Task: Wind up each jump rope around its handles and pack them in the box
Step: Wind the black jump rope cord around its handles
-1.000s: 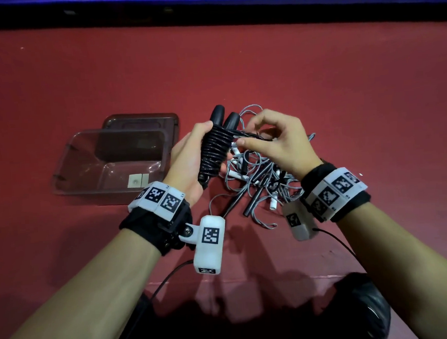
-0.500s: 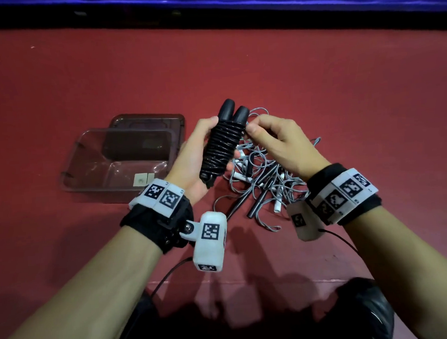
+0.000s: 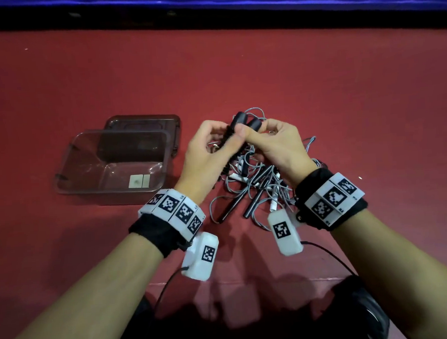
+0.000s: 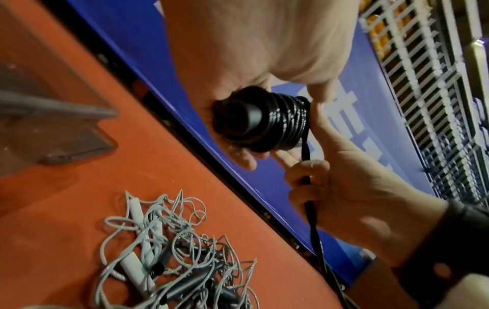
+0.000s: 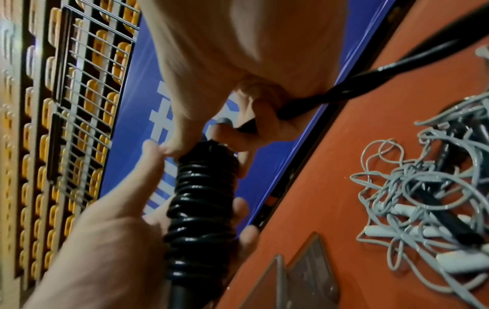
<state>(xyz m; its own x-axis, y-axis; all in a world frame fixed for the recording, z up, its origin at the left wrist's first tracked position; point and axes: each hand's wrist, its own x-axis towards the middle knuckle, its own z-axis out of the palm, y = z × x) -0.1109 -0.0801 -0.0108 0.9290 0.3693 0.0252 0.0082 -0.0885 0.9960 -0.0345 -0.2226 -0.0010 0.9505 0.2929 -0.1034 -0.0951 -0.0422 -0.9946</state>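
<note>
Left hand [image 3: 208, 154] grips the coiled black rope [image 5: 201, 209] steady; right hand [image 3: 276, 145] pinches its tail for tucking, box [image 3: 65, 163] waiting at nine o'clock.

A red tabletop [image 3: 343, 88] carries everything. On its left part stands a clear box [image 3: 68, 168], open, with a small pale label on its floor. Its lid [image 3: 174, 125] lies flat just behind it, partly hidden by the box. To the right of the box lies a tangle of grey ropes [image 3: 260, 193] with dark and white handles mixed in.
</note>
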